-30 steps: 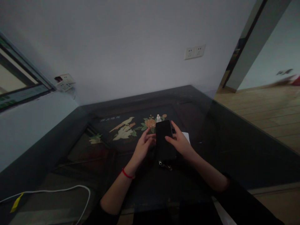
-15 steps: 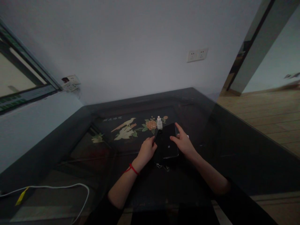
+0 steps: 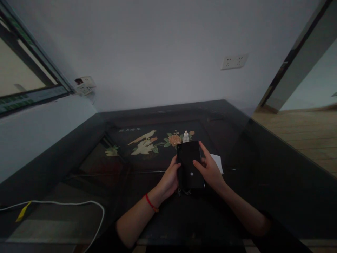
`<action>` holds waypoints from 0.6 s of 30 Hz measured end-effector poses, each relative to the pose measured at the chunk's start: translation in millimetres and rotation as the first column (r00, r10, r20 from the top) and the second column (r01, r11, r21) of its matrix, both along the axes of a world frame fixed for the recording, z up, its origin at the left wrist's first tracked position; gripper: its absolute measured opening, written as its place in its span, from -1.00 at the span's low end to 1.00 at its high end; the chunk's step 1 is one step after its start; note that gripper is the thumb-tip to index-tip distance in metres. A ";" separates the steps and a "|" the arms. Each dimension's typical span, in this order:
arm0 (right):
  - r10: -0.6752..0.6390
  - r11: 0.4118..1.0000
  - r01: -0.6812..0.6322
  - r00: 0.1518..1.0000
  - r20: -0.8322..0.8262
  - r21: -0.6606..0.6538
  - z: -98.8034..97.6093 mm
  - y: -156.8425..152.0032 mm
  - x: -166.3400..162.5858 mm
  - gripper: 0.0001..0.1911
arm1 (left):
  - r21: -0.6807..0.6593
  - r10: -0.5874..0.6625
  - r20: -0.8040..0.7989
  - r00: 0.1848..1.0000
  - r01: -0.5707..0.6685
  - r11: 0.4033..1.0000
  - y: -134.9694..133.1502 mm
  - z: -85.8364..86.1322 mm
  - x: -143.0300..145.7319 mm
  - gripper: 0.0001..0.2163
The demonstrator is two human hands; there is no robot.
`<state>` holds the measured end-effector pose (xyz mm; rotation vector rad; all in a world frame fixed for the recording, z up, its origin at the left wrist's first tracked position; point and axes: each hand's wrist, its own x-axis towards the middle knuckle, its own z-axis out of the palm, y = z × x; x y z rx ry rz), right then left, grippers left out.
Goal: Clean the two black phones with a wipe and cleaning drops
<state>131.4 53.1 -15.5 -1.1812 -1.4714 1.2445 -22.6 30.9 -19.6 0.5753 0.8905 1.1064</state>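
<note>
- case point(image 3: 187, 160) sits between left hand point(image 3: 170, 178) and right hand point(image 3: 212, 174)
- long axis points roughly at table's point(image 3: 263, 172) far edge
- both pinch its sides, neither's nearer

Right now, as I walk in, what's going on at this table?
A person's left hand and right hand hold a flat, black, rectangular object, possibly a phone in a case, by its two long sides over a dark, glossy table. A small white bottle stands upright just beyond it, partly hidden. A white, paper-like piece shows beside the right hand.
</note>
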 end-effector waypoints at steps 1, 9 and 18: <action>0.004 1.000 -0.004 1.000 0.009 -0.003 0.7 -0.3 0.4 -0.13 | -0.006 -0.001 0.036 0.999 0.001 1.000 -1.5 1.7 1.0 -0.53; 0.061 0.997 -0.061 0.998 -0.002 -0.036 0.4 1.8 2.3 -0.07 | 0.080 0.046 0.063 0.997 -0.051 0.995 -4.9 -0.2 -0.3 -0.42; 0.111 0.993 -0.113 0.989 0.094 0.022 -8.1 4.5 3.2 -0.08 | 0.171 -0.002 0.012 1.000 0.000 0.985 -7.6 -1.9 0.8 -0.31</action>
